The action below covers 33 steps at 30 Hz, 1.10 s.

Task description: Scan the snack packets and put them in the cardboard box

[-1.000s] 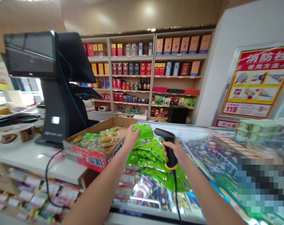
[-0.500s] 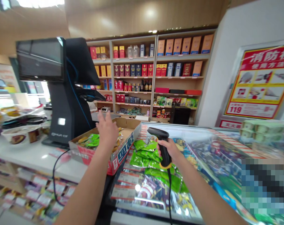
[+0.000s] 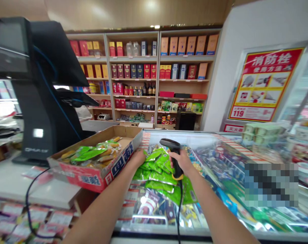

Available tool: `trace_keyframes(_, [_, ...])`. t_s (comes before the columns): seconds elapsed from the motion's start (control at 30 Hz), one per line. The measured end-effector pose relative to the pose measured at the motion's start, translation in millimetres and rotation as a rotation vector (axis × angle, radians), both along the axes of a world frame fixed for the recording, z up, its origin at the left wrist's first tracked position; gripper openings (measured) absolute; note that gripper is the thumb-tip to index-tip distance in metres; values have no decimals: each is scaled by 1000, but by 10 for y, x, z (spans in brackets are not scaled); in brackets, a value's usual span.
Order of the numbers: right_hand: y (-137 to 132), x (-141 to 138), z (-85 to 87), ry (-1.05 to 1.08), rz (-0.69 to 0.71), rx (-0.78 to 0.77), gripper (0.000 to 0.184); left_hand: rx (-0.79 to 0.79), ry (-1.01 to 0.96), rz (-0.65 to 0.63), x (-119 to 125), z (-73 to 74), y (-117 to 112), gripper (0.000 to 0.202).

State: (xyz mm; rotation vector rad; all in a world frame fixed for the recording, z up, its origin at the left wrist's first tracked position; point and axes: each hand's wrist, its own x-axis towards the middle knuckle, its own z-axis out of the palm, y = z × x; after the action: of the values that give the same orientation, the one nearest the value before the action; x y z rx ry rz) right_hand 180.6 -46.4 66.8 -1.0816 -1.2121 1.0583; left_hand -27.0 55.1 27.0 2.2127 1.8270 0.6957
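Observation:
My right hand (image 3: 182, 162) is wrapped round the handle of a black and yellow barcode scanner (image 3: 176, 167), held upright above a pile of shiny green snack packets (image 3: 156, 173). The scanner's black cord hangs down from the handle. At the left edge of the pile, close to the cardboard box, my left hand (image 3: 140, 158) reaches down against the packets. Its fingertips are hidden, so its grip does not show. The open red and white cardboard box (image 3: 93, 181) holds more green packets (image 3: 89, 154) and several yellowish-brown packed snacks (image 3: 109, 157).
Beneath the pile is a glass-topped freezer (image 3: 154, 220) with packaged goods inside. A black cash register (image 3: 46, 112) stands behind the box on a white counter (image 3: 47, 189). Shelves (image 3: 135, 81) of boxes and bottles line the back wall. Pale green cartons (image 3: 263, 134) stand at right.
My left hand has moved from above the cardboard box to the left edge of the green packets. The right hand still holds the scanner over them. My view has shifted right.

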Motion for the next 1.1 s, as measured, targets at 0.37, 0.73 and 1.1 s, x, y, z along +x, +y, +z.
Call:
trace_keyframes(0.37, [-16, -36, -13, -29, -25, -9, 15, -17, 178, 33, 26, -12, -80, 65])
trace_keyframes(0.73, [-18, -64, -36, -58, -4, -21, 16, -22, 102, 59, 18, 0, 6, 52])
trace_keyframes(1.1, [61, -29, -116, -54, -3, -8, 17, -74, 27, -10, 53, 142, -219, 64])
